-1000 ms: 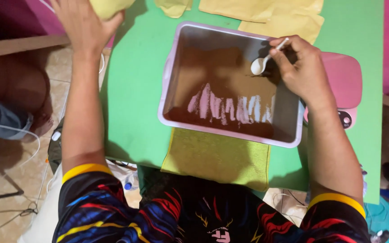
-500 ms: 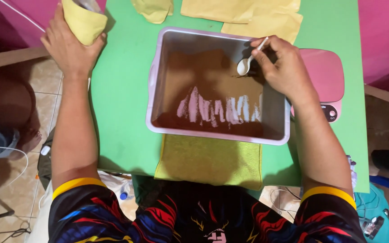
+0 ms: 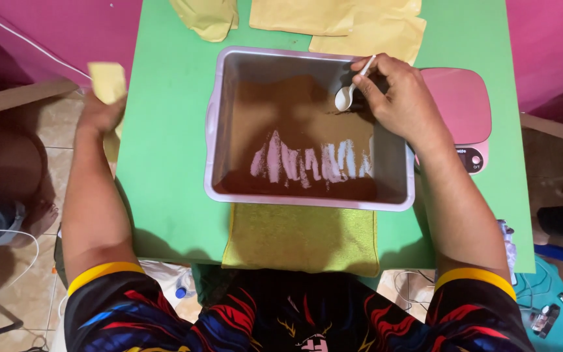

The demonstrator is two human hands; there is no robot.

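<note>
A grey rectangular tub (image 3: 213, 124) sits on the green table (image 3: 164, 163), filled with brown powder (image 3: 281, 111) scraped into pale streaks near the front wall. My right hand (image 3: 399, 104) is inside the tub's far right corner, gripping a small white plastic spoon (image 3: 346, 94) whose bowl touches the powder. My left hand (image 3: 99, 111) is off the table's left edge, holding a pale yellow paper packet (image 3: 107, 81) upright.
A pink kitchen scale (image 3: 464, 111) stands right of the tub. A yellow-green cloth (image 3: 301, 238) lies at the table's front edge. Yellow paper bags (image 3: 353, 19) and a crumpled one (image 3: 206, 16) lie at the back. Cables and small items are on the tiled floor.
My left hand has drawn the yellow packet back from the table's far left corner to beside the left edge. The right hand with the spoon stays in the tub's corner.
</note>
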